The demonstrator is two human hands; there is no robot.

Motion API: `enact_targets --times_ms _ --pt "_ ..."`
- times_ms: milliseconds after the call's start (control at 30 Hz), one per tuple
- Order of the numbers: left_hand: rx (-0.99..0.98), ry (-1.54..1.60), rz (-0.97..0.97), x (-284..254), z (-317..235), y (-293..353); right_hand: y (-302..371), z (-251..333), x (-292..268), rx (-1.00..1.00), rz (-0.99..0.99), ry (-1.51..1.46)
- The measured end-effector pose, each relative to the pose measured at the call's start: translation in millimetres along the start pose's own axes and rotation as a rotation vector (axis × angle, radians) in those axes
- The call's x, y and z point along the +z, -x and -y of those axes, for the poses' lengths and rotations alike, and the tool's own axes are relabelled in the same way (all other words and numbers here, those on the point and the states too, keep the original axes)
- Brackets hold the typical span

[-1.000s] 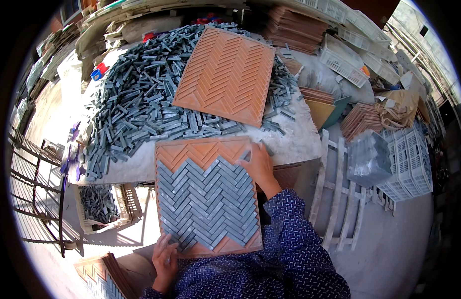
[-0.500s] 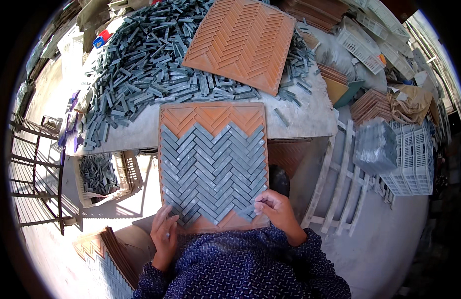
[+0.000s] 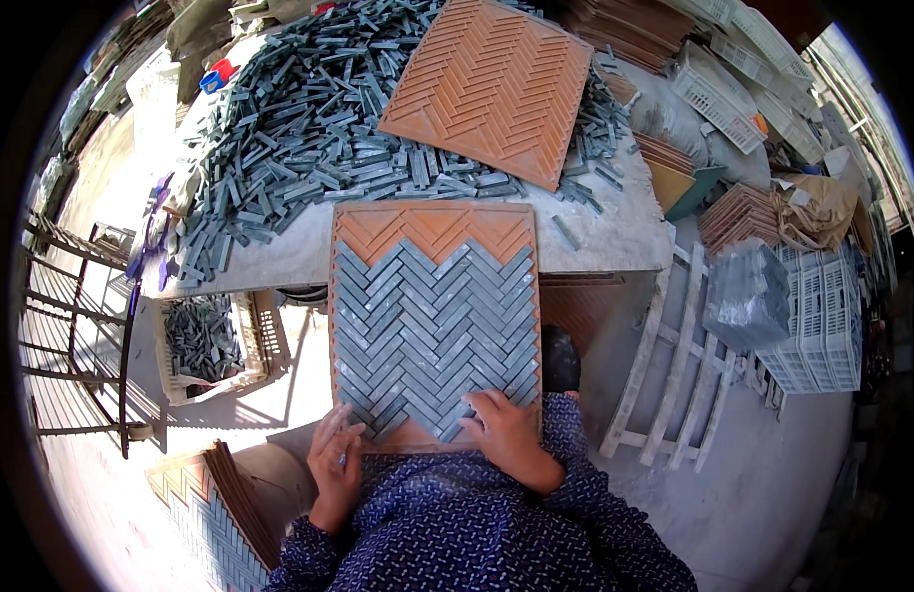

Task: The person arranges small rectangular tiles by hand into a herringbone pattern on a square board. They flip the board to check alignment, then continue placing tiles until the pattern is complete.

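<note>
An orange herringbone mould tray (image 3: 432, 219) leans from my lap against the table edge. Narrow grey-green tile strips (image 3: 432, 326) fill most of its grooves in a zigzag; bare grooves show along its top and bottom ends. My left hand (image 3: 336, 459) rests at the tray's lower left edge, fingers loosely bent and apart, fingertips touching the end strips. Over the lower right strips lies my right hand (image 3: 511, 439), its thumb and forefinger apart on the tile surface. The palm hides the strips at that corner.
A pale table (image 3: 615, 232) bears a heap of loose strips (image 3: 299, 128) and a second orange mould tray (image 3: 492, 89) on top. A crate of strips (image 3: 250, 335) stands below left, beside a metal rack (image 3: 77, 375). At right are a pallet (image 3: 659, 365) and stacked white crates (image 3: 812, 316).
My right hand has moved left from the tray's right edge onto the strips, its fingers now spread over them. My left hand stays by the lower left edge. The view has shifted slightly.
</note>
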State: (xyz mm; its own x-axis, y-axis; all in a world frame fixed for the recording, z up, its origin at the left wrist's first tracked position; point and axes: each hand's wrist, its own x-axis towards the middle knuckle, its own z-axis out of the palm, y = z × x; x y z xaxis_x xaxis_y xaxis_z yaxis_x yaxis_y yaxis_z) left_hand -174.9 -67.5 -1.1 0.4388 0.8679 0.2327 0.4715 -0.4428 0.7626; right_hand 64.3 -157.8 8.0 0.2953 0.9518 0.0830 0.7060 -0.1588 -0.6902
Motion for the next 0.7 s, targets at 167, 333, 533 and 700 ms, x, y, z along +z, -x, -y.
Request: enact_targets --times_ms 167,333,533,700 --pt "0.099 -0.022 0.030 0.8 -5.3 -2.3 4.5 -0.7 10.0 -0.131 0.038 0.071" --pt "0.265 0.047 0.202 16.9 -20.4 -11.0 1.4 -3.7 8.8 -0.202 0.080 0.067" --pt "0.428 -0.067 0.445 35.4 -24.8 -19.9 -10.9 -17.3 4.5 -0.176 0.206 0.016" --pt "0.462 -0.341 0.722 53.0 -40.1 -38.2 -26.2 -24.0 -37.9 -0.019 -0.007 -0.134"
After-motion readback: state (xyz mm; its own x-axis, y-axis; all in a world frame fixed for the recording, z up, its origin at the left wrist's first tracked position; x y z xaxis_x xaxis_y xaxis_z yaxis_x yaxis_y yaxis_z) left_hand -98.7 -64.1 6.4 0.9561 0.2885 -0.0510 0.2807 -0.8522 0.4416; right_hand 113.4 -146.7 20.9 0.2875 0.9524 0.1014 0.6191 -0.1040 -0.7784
